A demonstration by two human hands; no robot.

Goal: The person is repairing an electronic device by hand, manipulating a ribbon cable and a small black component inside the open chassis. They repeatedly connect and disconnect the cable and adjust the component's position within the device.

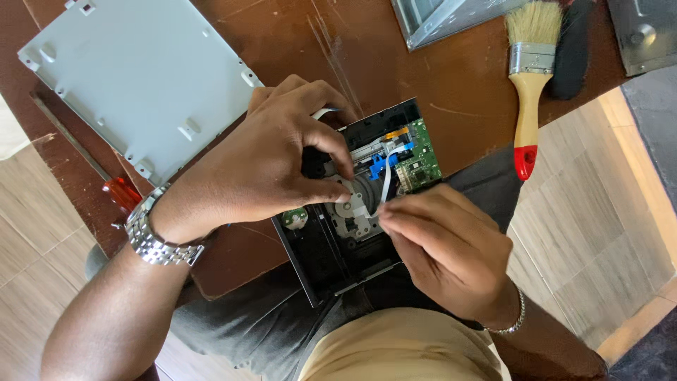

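Hands [268, 166] [441, 247], opened drive [352, 212], green board [422, 159]

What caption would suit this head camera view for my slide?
Left hand and right hand work on a white ribbon cable inside an opened optical drive on a brown table.

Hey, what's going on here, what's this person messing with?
A person is working with both bare hands inside an opened optical disc drive at the edge of a brown table. The left hand steadies the mechanism from above, while the right hand pinches a white ribbon cable beside the green circuit board. A grey metal cover, a red-handled screwdriver and a paintbrush lie nearby.
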